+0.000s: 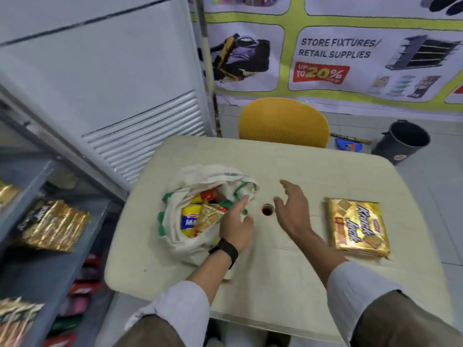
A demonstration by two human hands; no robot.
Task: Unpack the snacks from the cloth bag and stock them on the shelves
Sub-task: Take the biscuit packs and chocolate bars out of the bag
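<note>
Left hand [236, 227]: we are reaching into the cloth bag [200, 214], fingers spread wide, holding nothing.
Right hand [292, 209]: we are hovering it over the worktop [275, 266], wide.
Cracker pack [357, 226]: lying right.

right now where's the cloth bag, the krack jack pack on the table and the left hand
cloth bag [190, 249]: head view, lower cloth side
krack jack pack [357, 226]: head view, middle of wrapper
left hand [236, 227]: head view, back of hand

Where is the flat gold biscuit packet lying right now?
The flat gold biscuit packet lies on the cream table's right side, beyond the open right hand.
</note>
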